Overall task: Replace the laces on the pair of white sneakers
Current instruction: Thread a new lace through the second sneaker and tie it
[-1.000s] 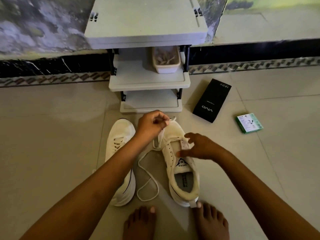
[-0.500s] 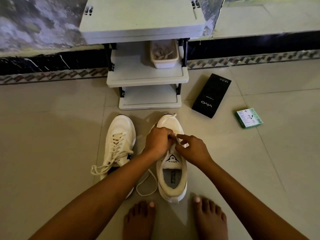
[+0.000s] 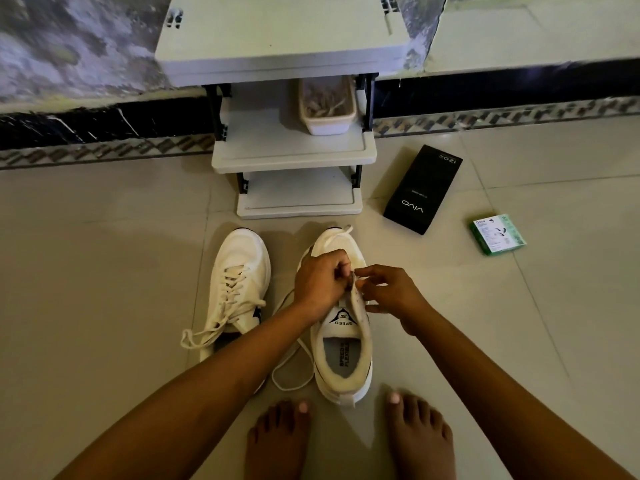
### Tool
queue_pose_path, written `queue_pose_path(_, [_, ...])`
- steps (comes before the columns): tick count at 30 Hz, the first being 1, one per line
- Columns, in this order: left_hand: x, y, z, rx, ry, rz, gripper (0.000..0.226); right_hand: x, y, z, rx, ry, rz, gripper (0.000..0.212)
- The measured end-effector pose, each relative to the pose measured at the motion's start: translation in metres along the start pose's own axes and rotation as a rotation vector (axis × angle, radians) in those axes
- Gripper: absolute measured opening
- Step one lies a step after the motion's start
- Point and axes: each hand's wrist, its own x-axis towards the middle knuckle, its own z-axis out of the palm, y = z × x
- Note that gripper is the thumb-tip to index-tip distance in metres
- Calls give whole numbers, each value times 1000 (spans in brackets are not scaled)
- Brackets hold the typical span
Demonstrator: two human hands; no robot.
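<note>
Two white sneakers stand side by side on the tiled floor. The left sneaker (image 3: 239, 282) is fully laced, its lace ends trailing toward me. The right sneaker (image 3: 341, 344) has its tongue showing and a loose white lace (image 3: 289, 374) looping on the floor between the shoes. My left hand (image 3: 320, 280) is curled over the right sneaker's eyelet area, gripping the lace. My right hand (image 3: 389, 291) pinches at the same spot from the right side. The lace's path through the eyelets is hidden under my fingers.
A grey plastic shelf rack (image 3: 294, 157) stands just beyond the shoes, holding a white tub (image 3: 327, 110). A black phone box (image 3: 422, 188) and a small green box (image 3: 498, 233) lie to the right. My bare feet (image 3: 346, 441) are near the bottom edge.
My left hand came down from above the toe to the eyelets. My right hand moved up to meet it. The right sneaker now stands straighter, and the left sneaker's laces came into view.
</note>
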Motion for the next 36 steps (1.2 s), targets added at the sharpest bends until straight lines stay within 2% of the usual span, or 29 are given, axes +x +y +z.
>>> queue_pose_path(4, [1, 3, -4, 42, -87, 26, 17, 10, 3, 4, -226, 142, -193, 2])
queue_pose_path(6, [6, 3, -14, 106, -123, 43, 31, 13, 2, 3, -358, 160, -206, 4])
queue_pose_path(9, [15, -6, -34, 310, -247, -5, 68, 11, -6, -4, -561, 165, -243, 9])
queue_pose_path(10, [17, -9, -37, 319, -292, -51, 73, 6, -16, -9, -509, 159, -270, 9])
queue_pose_path(11, [17, -13, -38, 318, -317, -75, 75, -2, -31, -14, -316, 134, -291, 10])
queue_pose_path(14, [15, -17, -33, 301, -338, -69, 74, -31, -85, -37, 567, -83, -376, 22])
queue_pose_path(15, [14, -17, -33, 281, -330, -66, 73, -36, -99, -44, 704, -112, -404, 24])
queue_pose_path(16, [14, -17, -33, 257, -319, -65, 72, -36, -105, -46, 720, -99, -404, 24])
queue_pose_path(17, [15, -17, -33, 238, -306, -63, 72, -33, -105, -43, 629, -52, -371, 22])
queue_pose_path(18, [15, -17, -33, 223, -290, -57, 71, -27, -98, -36, 378, 46, -325, 18])
queue_pose_path(19, [14, -17, -32, 210, -275, -55, 71, -19, -83, -27, 0, 133, -277, 14])
queue_pose_path(20, [13, -19, -31, 195, -262, -53, 70, -10, -64, -18, -384, 169, -229, 20])
queue_pose_path(21, [11, -19, -28, 180, -255, -53, 70, -3, -42, -10, -680, 126, -171, 29])
queue_pose_path(22, [9, -19, -27, 171, -244, -52, 69, 1, -25, -4, -848, 52, -115, 36])
queue_pose_path(24, [8, -21, -24, 172, -219, -46, 70, 3, -12, -1, -918, -16, -115, 36])
queue_pose_path(26, [7, -21, -22, 188, -215, -46, 73, -3, -24, -10, -720, -25, -180, 28])
queue_pose_path(28, [8, -21, -23, 221, -213, -58, 76, -14, -52, -21, -285, -64, -249, 24])
queue_pose_path(31, [9, -23, -23, 236, -222, -56, 75, -37, -99, -43, 305, -175, -460, 26])
queue_pose_path(33, [7, -22, -22, 233, -226, -48, 73, -41, -112, -52, 581, -269, -448, 29])
queue_pose_path(34, [6, -21, -22, 225, -215, -46, 73, -37, -111, -52, 599, -265, -385, 28])
queue_pose_path(35, [5, -21, -23, 211, -189, -49, 72, -34, -106, -48, 507, -210, -311, 26])
queue_pose_path(36, [2, -21, -23, 194, -148, -51, 73, -29, -96, -41, 294, -119, -241, 24])
